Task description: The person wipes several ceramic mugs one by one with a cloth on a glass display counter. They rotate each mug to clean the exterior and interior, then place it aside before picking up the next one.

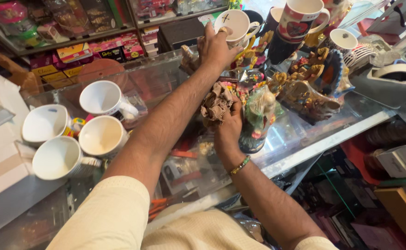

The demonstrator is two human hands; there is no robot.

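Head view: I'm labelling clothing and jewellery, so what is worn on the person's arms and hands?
Both arms carry short cream sleeves ending above the elbow; the forearms are bare. The left hand has a ring on one of its fingers. The right hand has a green and gold beaded bracelet at the wrist.

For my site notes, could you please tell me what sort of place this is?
Probably a small gift shop: a glass display counter bears white mugs and wrapped colourful figurines, with boxed goods on shelves behind.
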